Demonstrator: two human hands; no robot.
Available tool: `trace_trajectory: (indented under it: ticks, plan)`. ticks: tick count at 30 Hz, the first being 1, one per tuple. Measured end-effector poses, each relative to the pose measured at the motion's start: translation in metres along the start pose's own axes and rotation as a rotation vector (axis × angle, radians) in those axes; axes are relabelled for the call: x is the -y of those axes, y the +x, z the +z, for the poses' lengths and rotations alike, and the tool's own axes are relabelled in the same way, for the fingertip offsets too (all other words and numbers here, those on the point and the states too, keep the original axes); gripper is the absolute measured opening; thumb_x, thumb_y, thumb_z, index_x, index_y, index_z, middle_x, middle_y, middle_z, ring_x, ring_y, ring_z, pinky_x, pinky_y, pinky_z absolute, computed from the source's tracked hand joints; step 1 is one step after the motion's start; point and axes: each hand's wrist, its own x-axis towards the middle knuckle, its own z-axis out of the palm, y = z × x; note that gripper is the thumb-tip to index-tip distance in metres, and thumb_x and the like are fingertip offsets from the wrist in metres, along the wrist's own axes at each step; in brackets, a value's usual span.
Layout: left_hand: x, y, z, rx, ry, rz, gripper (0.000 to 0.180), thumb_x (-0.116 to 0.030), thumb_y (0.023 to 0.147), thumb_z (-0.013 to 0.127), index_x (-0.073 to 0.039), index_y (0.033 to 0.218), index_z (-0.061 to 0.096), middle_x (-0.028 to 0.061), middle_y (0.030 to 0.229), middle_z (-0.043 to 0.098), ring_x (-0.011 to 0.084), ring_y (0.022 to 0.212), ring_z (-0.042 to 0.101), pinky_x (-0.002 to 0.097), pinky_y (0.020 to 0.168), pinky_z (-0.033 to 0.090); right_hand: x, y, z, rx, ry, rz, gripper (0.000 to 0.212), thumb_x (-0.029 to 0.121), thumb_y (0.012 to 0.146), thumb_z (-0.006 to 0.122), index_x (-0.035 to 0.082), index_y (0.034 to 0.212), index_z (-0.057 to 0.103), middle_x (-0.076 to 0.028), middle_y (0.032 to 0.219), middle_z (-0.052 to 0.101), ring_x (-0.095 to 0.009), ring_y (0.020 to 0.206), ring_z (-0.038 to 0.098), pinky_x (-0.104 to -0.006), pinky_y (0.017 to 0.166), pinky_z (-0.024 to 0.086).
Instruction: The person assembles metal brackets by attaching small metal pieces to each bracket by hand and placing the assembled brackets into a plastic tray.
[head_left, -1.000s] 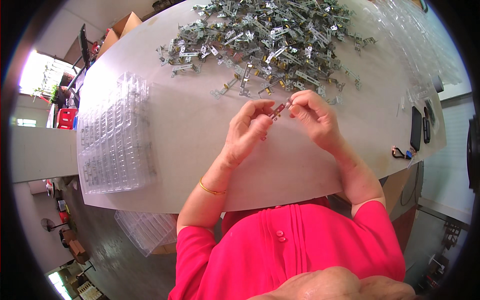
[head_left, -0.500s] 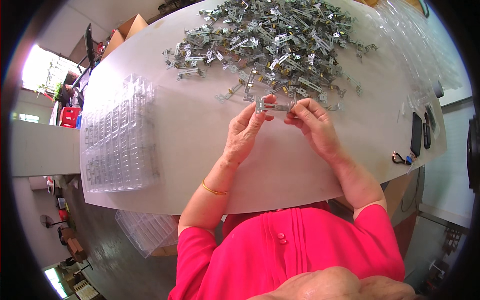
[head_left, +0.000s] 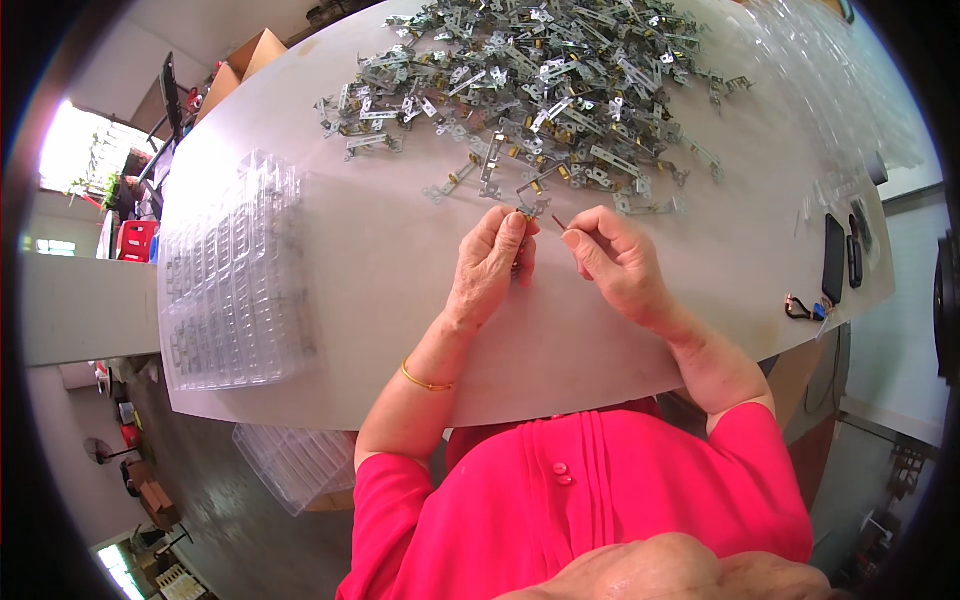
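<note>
My left hand (head_left: 488, 262) is closed around a small metal bracket (head_left: 531, 220), most of it hidden by the fingers and thumb. Just to its right, my right hand (head_left: 622, 262) pinches a thin, dark reddish rod (head_left: 558, 221) between thumb and forefinger. The rod's tip points toward the left hand, with a small gap between the two hands. Beyond them spreads a large heap of metal brackets (head_left: 540, 85), some with brass-coloured parts. Several loose brackets lie at its near edge, close to my fingertips.
Stacked clear plastic trays (head_left: 235, 290) stand on the table's left side, and another clear tray (head_left: 295, 465) sits below the edge. On the right lie clear plastic sleeves (head_left: 830, 90), a black phone-like slab (head_left: 833, 258) and a small black-and-blue item (head_left: 805, 310).
The bracket, earlier stretched between both hands, has turned and is now mostly inside my left hand. My right hand has drawn slightly away, and the thin rod now shows in it.
</note>
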Motion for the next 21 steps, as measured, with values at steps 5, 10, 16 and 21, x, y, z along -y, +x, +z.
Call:
trace_trajectory:
  ticks: [5,10,16,21]
  plan:
    - [0.0002,-0.0006,0.0014,-0.013,0.129,0.023,0.035,-0.035,0.107,0.048,-0.003,0.096,0.058,-0.0010,0.067,0.052,0.0064,0.056,0.045,0.0223,0.050,0.037,0.0029,0.0009,0.0002,0.017,-0.018,-0.016,0.008,0.012,0.101,0.061,0.005,0.097,0.060,0.006,0.070,0.053,-0.002,0.062,0.048,-0.0198,0.057,0.041]
    - [-0.0009,-0.0013,0.0039,-0.028,0.159,0.012,0.035,-0.034,0.108,0.048,-0.003,0.094,0.058,-0.0025,0.064,0.051,0.0051,0.055,0.044,0.0223,0.051,0.036,-0.0019,0.0009,-0.0013,0.005,-0.039,-0.006,0.009,0.012,0.100,0.061,0.004,0.095,0.060,0.007,0.070,0.051,-0.001,0.062,0.046,-0.0207,0.055,0.039]
    - [-0.0028,-0.0022,0.0017,-0.072,0.345,0.133,0.032,-0.030,0.108,0.049,-0.002,0.094,0.057,-0.0018,0.063,0.051,0.0060,0.057,0.045,0.0239,0.053,0.038,-0.0030,0.0013,-0.0014,-0.014,-0.126,-0.029,0.009,0.010,0.099,0.063,0.004,0.094,0.059,0.006,0.069,0.050,-0.002,0.061,0.043,-0.0226,0.053,0.036]
    - [-0.0059,-0.0025,0.0015,-0.057,0.340,0.079,0.031,-0.029,0.107,0.050,-0.002,0.094,0.057,-0.0017,0.063,0.051,0.0064,0.058,0.045,0.0244,0.054,0.039,-0.0009,0.0015,-0.0008,-0.035,-0.186,-0.105,0.009,0.009,0.097,0.064,0.004,0.092,0.059,0.004,0.067,0.050,-0.003,0.060,0.042,-0.0237,0.051,0.036]
